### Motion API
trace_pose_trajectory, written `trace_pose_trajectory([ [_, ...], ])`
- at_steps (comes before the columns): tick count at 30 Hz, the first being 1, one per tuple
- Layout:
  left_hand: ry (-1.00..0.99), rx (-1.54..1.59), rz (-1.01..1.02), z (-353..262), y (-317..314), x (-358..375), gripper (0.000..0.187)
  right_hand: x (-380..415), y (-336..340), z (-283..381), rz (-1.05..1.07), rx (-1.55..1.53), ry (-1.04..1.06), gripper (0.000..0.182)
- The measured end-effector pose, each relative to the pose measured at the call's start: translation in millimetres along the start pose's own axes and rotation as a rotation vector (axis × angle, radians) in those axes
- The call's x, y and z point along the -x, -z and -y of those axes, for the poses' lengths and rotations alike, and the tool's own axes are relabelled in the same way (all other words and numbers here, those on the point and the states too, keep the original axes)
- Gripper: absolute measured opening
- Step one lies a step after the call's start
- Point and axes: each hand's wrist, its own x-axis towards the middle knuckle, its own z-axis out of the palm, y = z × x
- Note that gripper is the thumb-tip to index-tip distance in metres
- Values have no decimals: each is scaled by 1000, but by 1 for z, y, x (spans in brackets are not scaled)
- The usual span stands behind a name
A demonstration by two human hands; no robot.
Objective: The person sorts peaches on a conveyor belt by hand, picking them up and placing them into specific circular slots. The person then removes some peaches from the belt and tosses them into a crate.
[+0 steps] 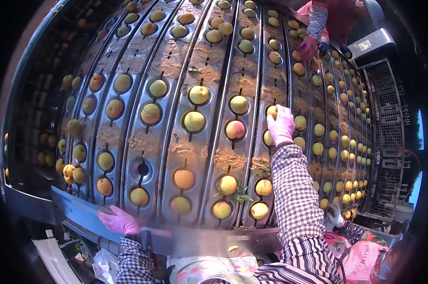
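My right hand point(282, 124), in a pink glove and checked sleeve, reaches over the metal tray conveyor point(202, 158). Its fingers are closed around a yellowish peach point(272, 111) at a tray hole. Just under that hand, another peach point(269, 137) sits partly covered. My left hand point(119, 221), also pink-gloved, rests at the conveyor's near metal edge point(83, 208) with its fingers stretched out and nothing in them. Nearest to it are a peach point(104, 186) and a peach point(139, 196) in their holes. Green leaves point(243, 195) lie beside a yellow peach point(228, 185).
A co-worker's gloved hand point(307, 48) is over the far right lanes. Another person's white-gloved hand point(335, 216) is by the near right edge. A wire-mesh frame point(383, 118) stands at right; a plastic bag point(105, 265) hangs below left.
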Motion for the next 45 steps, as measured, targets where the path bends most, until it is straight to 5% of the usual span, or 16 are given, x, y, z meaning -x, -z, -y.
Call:
trace_pose_trajectory([
  [5, -8, 14, 20, 0, 2, 0, 65, -11, -7, -21, 10, -216, -9, 45],
  [10, 6, 39, 30, 0, 2, -1, 65, 1, 13, 39, -181, -128, 249, 53],
  [14, 33, 56, 41, -4, 4, 1, 65, 3, -6, 89, 100, -94, 281, 54],
  [18, 66, 18, 75, -9, 12, 1, 67, 6, -27, 104, -52, -154, 415, 53],
  [25, 41, 29, 73, -11, 12, 3, 67, 3, -8, 103, 175, -25, 368, 58],
  [30, 58, 16, 97, -21, 22, 5, 70, 31, 17, 131, -53, -296, 472, 50],
  [36, 55, 53, 70, -23, 22, 7, 72, 109, 26, 211, 138, -664, 937, 54],
  [45, 126, 53, 158, -25, 27, -8, 81, 210, -5, 302, 463, -695, 1104, 77],
])
